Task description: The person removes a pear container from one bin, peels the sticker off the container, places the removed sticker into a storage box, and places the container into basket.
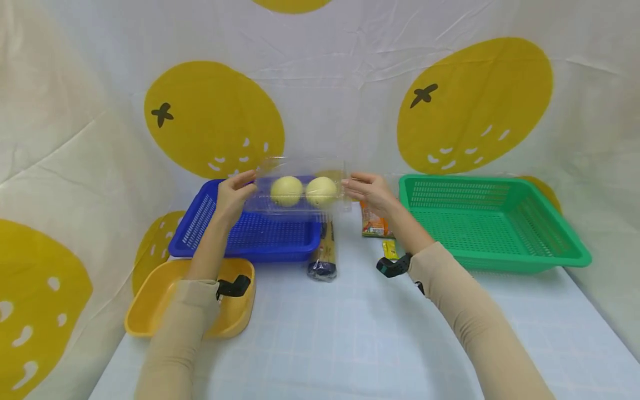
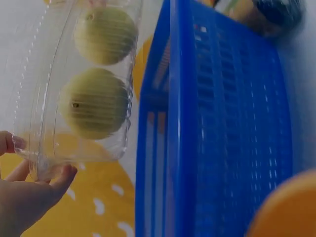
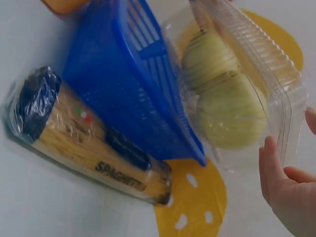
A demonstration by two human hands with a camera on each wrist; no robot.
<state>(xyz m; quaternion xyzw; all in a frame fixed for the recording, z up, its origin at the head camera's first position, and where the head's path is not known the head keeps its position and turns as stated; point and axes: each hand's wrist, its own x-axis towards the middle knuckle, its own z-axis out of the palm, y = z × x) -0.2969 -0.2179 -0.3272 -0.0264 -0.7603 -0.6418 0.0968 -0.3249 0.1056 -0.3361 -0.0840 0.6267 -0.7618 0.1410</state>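
Note:
A clear plastic clamshell box is held up in the air above the blue basket. Inside it, two round pale yellow fruits lie side by side, seen through the ribbed plastic in both wrist views. My left hand pinches the box's left end, thumb and fingers on its rim in the left wrist view. At the opposite end my right hand grips the rim; in the right wrist view the fingertips touch the plastic. The box looks closed, though its lid edge is hard to make out.
A wrapped spaghetti pack lies against the blue basket's right side. Nearby are an orange packet and a small yellow sachet, partly behind the right arm. A green basket stands right, a yellow basin under the left forearm.

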